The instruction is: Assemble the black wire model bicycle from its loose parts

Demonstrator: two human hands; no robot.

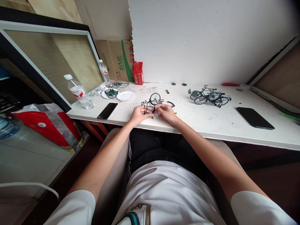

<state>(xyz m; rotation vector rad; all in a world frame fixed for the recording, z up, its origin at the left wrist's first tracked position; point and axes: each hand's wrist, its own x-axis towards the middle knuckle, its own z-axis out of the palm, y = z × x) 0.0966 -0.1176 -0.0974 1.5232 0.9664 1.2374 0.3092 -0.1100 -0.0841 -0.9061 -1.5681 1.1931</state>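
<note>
Between my hands, near the table's front edge, is a small dark model bicycle with one spoked wheel raised at its far end. My left hand closes its fingers round the near left part of the frame. From the right, my right hand pinches at the middle of the model; whether a separate small part is between those fingertips is too small to tell. A dark curved piece lies on the table just beyond my right hand.
Finished-looking model bicycles stand on the right of the white table, near a dark phone. At left are another phone, a water bottle, a plate and green wheel parts. A red box stands behind.
</note>
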